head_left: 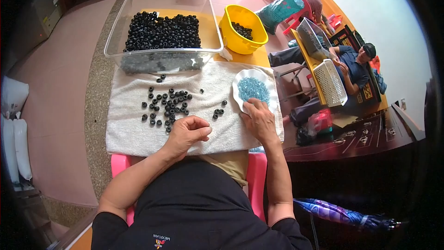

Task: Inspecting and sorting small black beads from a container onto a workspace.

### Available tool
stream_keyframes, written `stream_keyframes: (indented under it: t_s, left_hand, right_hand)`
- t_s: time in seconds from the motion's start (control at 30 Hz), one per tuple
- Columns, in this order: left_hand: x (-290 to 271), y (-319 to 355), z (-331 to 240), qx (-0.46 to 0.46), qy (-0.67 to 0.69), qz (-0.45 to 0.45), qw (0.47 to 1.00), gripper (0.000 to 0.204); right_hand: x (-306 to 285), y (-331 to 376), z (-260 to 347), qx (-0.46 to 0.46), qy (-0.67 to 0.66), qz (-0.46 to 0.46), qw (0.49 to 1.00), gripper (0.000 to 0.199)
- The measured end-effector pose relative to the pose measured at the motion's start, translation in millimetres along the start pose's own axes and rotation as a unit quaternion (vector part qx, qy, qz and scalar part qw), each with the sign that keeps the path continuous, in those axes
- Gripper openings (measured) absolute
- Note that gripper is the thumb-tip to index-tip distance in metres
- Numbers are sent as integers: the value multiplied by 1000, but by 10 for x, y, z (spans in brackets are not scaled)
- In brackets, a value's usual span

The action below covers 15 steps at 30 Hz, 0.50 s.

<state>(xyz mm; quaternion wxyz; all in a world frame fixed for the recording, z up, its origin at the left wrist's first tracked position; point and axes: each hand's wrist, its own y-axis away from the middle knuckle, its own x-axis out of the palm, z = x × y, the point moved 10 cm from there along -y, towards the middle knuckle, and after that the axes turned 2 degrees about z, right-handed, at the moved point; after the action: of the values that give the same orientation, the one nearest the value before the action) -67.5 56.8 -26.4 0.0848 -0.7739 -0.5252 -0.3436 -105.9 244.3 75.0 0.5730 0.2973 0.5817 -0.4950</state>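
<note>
My left hand (pixel 188 132) is closed over the white towel (pixel 125 136), thumb and forefinger pinched together; anything between them is too small or hidden to name. Just beyond it lie several small round black pieces (pixel 170 106), with holes in their faces, loosely clustered on the cloth. At the right, my right hand (pixel 260 118) reaches over the near rim of a white wavy-edged dish (pixel 238 81). Its fingers are bent together, tips at the small translucent blue pieces (pixel 253 88) in the dish. A few more black pieces (pixel 218 112) sit between the hands.
A clear plastic bin (pixel 164 55) with many black pieces stands beyond the towel. Beside it, a yellow tub (pixel 256 45) holds more. Two people sit at tables on the right, near a white perforated basket (pixel 330 83). A folded umbrella (pixel 344 213) lies at lower right.
</note>
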Motion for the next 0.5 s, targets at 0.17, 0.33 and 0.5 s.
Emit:
stream_keyframes:
  t_s: [0.17, 0.33, 0.5]
  left_hand:
    - [9, 4, -6, 0, -1, 5, 1000, 13]
    - [3, 4, -1, 0, 1, 3, 1000, 13]
    - [4, 6, -6, 1, -3, 3, 1000, 13]
  right_hand:
    - [34, 7, -12, 0, 1, 13, 1000, 27]
    - [29, 44, 46, -22, 1, -15, 1000, 23]
    - [57, 81, 31, -37, 3, -34, 999, 22]
